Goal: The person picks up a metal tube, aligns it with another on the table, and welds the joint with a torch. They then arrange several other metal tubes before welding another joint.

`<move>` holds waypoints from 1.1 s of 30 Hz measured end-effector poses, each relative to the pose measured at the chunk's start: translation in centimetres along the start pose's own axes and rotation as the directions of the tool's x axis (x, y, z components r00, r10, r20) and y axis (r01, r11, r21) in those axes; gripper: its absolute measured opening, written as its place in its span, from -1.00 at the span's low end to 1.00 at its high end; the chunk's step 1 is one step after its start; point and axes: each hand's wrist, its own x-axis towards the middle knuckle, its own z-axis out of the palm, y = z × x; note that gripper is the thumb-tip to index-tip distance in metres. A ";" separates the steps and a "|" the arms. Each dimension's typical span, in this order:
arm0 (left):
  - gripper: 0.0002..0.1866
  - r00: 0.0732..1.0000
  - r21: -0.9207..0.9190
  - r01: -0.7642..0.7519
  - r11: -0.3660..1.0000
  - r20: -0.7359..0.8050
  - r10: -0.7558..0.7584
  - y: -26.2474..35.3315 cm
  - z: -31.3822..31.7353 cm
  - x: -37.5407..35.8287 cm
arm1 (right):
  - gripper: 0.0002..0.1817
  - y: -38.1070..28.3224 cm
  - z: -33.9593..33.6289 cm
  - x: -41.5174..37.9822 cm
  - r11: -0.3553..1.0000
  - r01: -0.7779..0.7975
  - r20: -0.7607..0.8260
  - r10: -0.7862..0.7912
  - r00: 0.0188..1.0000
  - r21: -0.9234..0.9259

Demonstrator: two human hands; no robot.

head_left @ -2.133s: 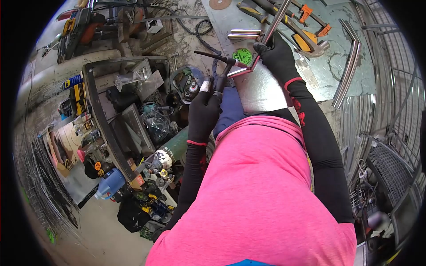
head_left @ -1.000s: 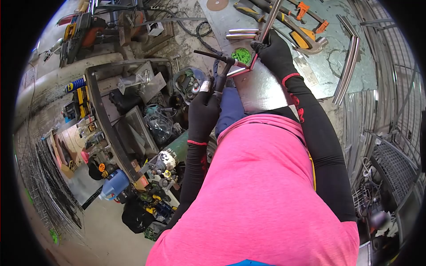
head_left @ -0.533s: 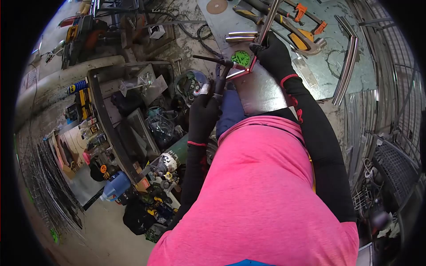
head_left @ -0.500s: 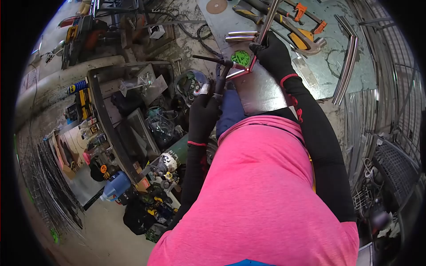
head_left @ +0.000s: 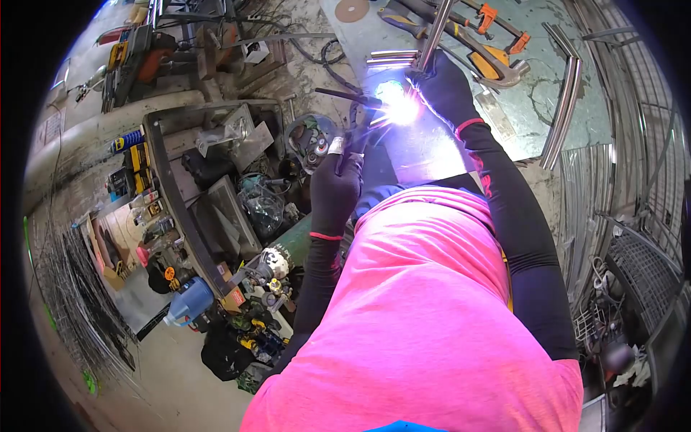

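Steel tube point(head_left: 434, 32) clenched in right hand point(head_left: 445, 85) on the counter point(head_left: 432, 155), torch point(head_left: 360, 126) clasped by left hand point(head_left: 335, 191) beside it, arc point(head_left: 397, 106) burning, so weld judged underway, unfinished.

We see a blinding blue-white welding arc point(head_left: 398, 108) overexposing the steel tabletop point(head_left: 446, 144); daylight elsewhere is even, and fisheye distortion curves the black-vignetted edges.

Two gloved hands, left hand point(head_left: 335, 191) and right hand point(head_left: 446, 86); one welding torch point(head_left: 356, 119); one hammer point(head_left: 497, 68); two short steel tubes point(head_left: 392, 57); one table point(head_left: 525, 108).
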 end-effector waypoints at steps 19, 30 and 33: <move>-0.78 0.998 -0.048 0.069 0.996 -0.010 -0.070 -0.2 0.1 -0.1 | -0.50 -0.2 0.3 -0.1 0.998 0.055 -0.050 -0.057 0.997 -0.031; -0.59 0.997 0.111 -0.044 0.993 -0.054 0.050 0.4 0.5 -0.7 | -0.51 -0.5 -0.3 -0.4 1.000 0.024 -0.010 -0.024 1.000 -0.018; -0.67 0.999 0.074 0.031 0.997 -0.024 -0.029 0.1 0.3 -0.5 | -0.49 -0.2 0.1 -0.3 0.998 0.068 -0.052 -0.069 0.996 -0.004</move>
